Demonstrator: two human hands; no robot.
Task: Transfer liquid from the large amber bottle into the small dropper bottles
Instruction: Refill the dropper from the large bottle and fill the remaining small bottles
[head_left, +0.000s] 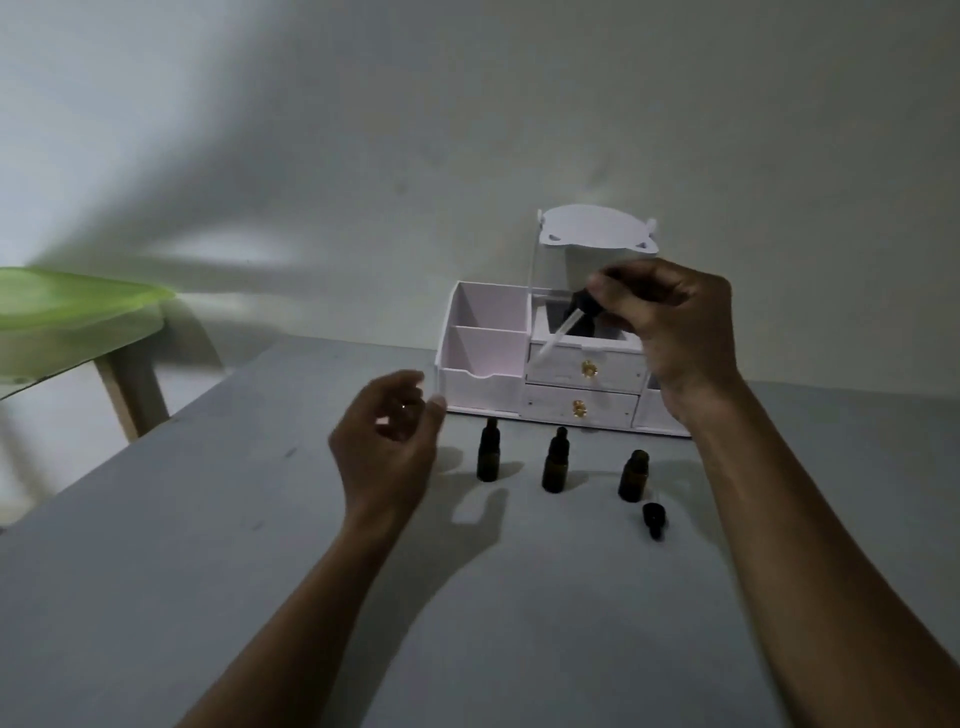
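Observation:
Three small amber dropper bottles stand in a row on the grey table (208, 571). The left bottle (489, 451) and the middle bottle (555, 461) wear black dropper caps. The right bottle (634, 475) is uncapped, and a black cap (653, 519) lies just in front of it. My right hand (670, 322) pinches the black bulb of a dropper (563, 325) above the organizer, with the glass pipette pointing down and left. My left hand (387, 441) hovers left of the bottles, fingers loosely curled, holding nothing. A dark shape behind the dropper may be the large bottle; I cannot tell.
A white desk organizer (483, 358) with open compartments and two gold-knobbed drawers (587, 387) stands against the wall behind the bottles. A white flat piece (597, 231) tops its rear post. A green-topped table (67, 317) stands at the left beyond the table edge.

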